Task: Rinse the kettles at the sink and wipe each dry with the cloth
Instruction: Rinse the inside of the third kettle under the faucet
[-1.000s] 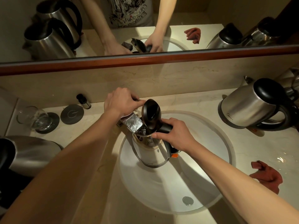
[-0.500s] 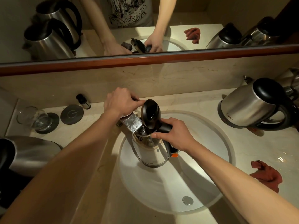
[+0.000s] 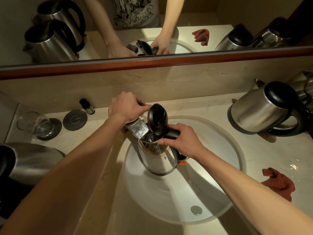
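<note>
Kettle in question is a stainless steel electric kettle point(image 3: 158, 162) with a black hinged lid point(image 3: 157, 118), flipped up and standing nearly vertical, a black handle and a little orange tab low on the handle side. Body is shiny brushed metal with a dark band round the base. It sits upright inside the white round sink basin point(image 3: 211, 192), toward the back left, with its open mouth right under the flat chrome faucet spout point(image 3: 138, 130). Looks like there's water bubbling in the opening, though it's hard to make out clearly.

The right hand point(image 3: 182, 141) is wrapped around the top of the black handle, fingers curled tight, thumb pointing along the rim toward the spout. So the kettle body hangs below and to the left of that hand. The left hand point(image 3: 126, 110) is closed over the faucet lever behind the spout, just beside the raised lid but not touching the kettle as far as I can see.

A crumpled dark red cloth point(image 3: 277, 183) lies on the beige marble counter point(image 3: 211, 112) right of the basin. Another steel kettle with a black lid point(image 3: 260, 111) stands at the back right.
</note>
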The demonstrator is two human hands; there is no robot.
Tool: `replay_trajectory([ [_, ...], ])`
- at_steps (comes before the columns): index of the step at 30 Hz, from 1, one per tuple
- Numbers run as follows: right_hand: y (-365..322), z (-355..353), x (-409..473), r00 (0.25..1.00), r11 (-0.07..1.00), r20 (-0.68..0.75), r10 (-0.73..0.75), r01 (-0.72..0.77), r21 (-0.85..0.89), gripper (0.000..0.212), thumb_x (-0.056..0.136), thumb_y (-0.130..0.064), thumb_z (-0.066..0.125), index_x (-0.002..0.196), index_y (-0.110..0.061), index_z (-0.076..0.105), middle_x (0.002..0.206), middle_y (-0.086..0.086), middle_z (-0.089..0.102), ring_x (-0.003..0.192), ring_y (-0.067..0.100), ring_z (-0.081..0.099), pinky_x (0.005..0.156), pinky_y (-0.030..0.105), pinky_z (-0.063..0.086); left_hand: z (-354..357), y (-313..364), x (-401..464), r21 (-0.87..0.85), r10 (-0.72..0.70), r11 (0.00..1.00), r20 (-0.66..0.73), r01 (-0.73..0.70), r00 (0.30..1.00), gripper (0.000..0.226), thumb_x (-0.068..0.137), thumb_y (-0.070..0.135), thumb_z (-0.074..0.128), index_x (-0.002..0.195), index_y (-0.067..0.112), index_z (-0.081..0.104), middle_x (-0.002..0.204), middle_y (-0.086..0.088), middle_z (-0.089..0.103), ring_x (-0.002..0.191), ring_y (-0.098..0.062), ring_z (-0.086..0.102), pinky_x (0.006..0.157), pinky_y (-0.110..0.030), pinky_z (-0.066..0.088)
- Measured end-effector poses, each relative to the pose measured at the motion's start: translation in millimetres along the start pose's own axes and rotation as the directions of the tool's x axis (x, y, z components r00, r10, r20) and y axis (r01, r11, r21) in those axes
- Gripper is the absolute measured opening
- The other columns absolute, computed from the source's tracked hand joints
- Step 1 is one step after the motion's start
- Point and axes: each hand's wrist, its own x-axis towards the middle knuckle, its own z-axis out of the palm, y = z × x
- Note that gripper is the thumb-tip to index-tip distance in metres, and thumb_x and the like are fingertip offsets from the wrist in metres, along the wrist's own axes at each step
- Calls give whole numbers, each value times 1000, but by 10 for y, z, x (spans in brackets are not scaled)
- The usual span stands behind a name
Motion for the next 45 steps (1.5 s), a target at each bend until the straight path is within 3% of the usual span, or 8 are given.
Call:
replay_trajectory([
  [11,-12,-12,1,1000,1000,5,0,0,-6,52,72,-58,86,121,-46,71,99,4,67,94,19,62,91,42,53,-23,17,-10,-2,-13,1000,6,13,1000,49,84,76,56,95,34,79,93,5,76,97,-25,65,76,-34,37],
  [16,-7,-2,-6,1000,1000,4,1,-1,-4,61,64,-71,79,120,-47,71,98,4,67,94,20,62,90,44,53,-28,19,-14,4,-15,1000,7,15,1000,49,84,76,55,93,34,79,91,5,75,95,-23,65,75,-33,36],
  [21,-24,-16,-14,1000,1000,-2,0,0,9,47,73,-53,87,118,-47,72,98,5,67,93,18,62,91,42,53,-37,29,-23,-9,-8,1000,11,8,1000,47,86,73,57,90,32,80,89,6,75,94,-22,65,75,-33,36],
  [38,12,15,11,1000,999,-11,10,-11,-44,63,70,-60,86,128,-40,70,99,-2,64,95,15,59,88,38,52,-48,28,-21,-10,-10,1000,8,10,1000,46,86,73,58,97,33,79,94,6,76,95,-22,65,76,-33,38],
  [45,0,6,6,1000,999,-16,4,-5,-52,60,70,-57,87,126,-41,69,100,-2,64,96,17,59,87,38,52,-36,24,-17,8,0,1000,13,0,1000,47,86,73,57,97,34,79,94,5,75,95,-23,65,76,-34,38],
])
